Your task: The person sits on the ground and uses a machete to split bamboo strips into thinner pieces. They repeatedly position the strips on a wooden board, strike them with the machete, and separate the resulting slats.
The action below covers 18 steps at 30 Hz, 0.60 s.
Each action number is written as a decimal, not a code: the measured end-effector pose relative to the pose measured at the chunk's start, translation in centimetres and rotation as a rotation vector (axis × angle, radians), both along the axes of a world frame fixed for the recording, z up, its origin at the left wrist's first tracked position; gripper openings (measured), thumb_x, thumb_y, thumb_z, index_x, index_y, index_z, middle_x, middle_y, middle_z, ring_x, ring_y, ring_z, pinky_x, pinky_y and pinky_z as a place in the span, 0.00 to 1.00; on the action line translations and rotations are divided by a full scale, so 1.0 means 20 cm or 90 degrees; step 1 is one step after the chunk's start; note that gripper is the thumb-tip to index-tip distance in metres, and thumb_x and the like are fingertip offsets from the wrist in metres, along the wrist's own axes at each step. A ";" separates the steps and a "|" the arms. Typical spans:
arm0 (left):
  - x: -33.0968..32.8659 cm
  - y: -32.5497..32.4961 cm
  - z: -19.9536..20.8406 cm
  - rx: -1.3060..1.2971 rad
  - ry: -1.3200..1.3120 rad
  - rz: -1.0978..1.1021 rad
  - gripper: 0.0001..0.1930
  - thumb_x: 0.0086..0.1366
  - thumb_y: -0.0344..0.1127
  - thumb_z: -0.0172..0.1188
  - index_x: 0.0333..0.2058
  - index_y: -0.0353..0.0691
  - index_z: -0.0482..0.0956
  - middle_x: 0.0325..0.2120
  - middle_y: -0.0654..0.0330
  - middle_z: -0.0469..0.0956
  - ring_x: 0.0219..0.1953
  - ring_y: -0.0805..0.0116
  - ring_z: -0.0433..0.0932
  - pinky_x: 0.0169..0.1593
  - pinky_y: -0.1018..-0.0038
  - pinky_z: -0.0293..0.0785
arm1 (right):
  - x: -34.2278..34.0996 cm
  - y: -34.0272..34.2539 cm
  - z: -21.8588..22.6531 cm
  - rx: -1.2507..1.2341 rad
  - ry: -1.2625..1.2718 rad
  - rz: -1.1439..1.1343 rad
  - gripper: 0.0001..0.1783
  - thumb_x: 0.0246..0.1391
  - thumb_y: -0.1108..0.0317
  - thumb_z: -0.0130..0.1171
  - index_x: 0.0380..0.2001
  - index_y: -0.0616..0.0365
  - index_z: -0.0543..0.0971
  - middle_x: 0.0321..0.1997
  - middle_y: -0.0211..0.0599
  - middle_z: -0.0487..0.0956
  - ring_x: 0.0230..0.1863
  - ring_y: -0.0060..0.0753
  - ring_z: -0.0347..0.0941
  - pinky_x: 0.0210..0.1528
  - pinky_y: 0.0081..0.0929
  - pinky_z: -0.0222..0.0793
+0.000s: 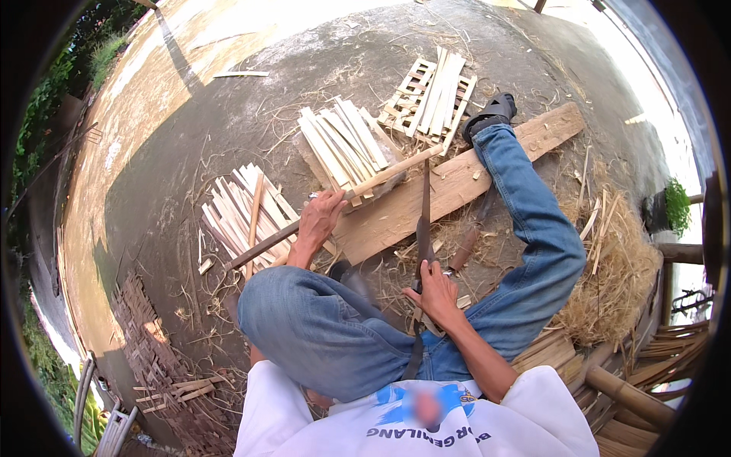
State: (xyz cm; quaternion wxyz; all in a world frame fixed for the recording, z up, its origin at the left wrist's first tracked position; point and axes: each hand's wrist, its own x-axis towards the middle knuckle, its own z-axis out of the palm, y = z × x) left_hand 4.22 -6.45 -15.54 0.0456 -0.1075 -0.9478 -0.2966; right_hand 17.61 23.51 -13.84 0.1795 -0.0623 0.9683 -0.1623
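Note:
My left hand (318, 221) is closed around a long bamboo strip (396, 169), pale at its far right end and darker at the near left. The strip slants across the near end of a wide wooden plank (457, 186). In my right hand (436, 295) is a long narrow knife (424, 217), gripped where the blade meets the handle. Its dark blade points away from me, with the tip close to the strip's pale end; whether they touch I cannot tell. The handle's rear end reaches back toward my lap.
Bundles of pale strips lie at left (240, 217), at centre (343, 141) and on a slatted frame (415, 95) farther off. My right foot (489, 110) rests by the plank. Another wooden-handled tool (466, 247) lies beneath it. Shavings (609, 266) heap at right; a woven mat (156, 343) lies lower left.

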 end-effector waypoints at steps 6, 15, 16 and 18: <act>0.16 0.04 -0.04 0.029 0.039 0.018 0.14 0.69 0.37 0.61 0.50 0.39 0.81 0.37 0.52 0.81 0.40 0.52 0.80 0.43 0.61 0.76 | -0.25 -0.15 0.19 -0.208 0.028 -0.142 0.24 0.59 0.51 0.64 0.50 0.59 0.82 0.45 0.42 0.77 0.43 0.50 0.80 0.42 0.46 0.75; 0.23 -0.14 0.12 0.089 0.033 0.223 0.16 0.72 0.35 0.59 0.55 0.37 0.80 0.36 0.52 0.80 0.36 0.55 0.80 0.41 0.64 0.74 | -0.63 -0.16 0.09 -0.264 0.080 -0.152 0.14 0.59 0.57 0.63 0.37 0.57 0.87 0.38 0.44 0.83 0.40 0.50 0.81 0.43 0.44 0.75; 0.23 -0.18 0.12 0.079 0.025 0.265 0.16 0.72 0.36 0.58 0.55 0.37 0.80 0.35 0.52 0.79 0.35 0.53 0.79 0.41 0.62 0.73 | -0.70 -0.19 0.08 -0.263 0.096 -0.150 0.14 0.59 0.57 0.63 0.37 0.56 0.87 0.40 0.44 0.84 0.40 0.50 0.82 0.43 0.44 0.75; 0.31 -0.28 0.12 0.064 0.020 0.336 0.16 0.73 0.37 0.57 0.55 0.37 0.81 0.33 0.52 0.78 0.33 0.55 0.78 0.39 0.61 0.72 | -0.83 -0.36 0.09 -0.307 0.055 -0.149 0.13 0.59 0.58 0.63 0.37 0.55 0.87 0.41 0.44 0.84 0.41 0.51 0.82 0.43 0.44 0.75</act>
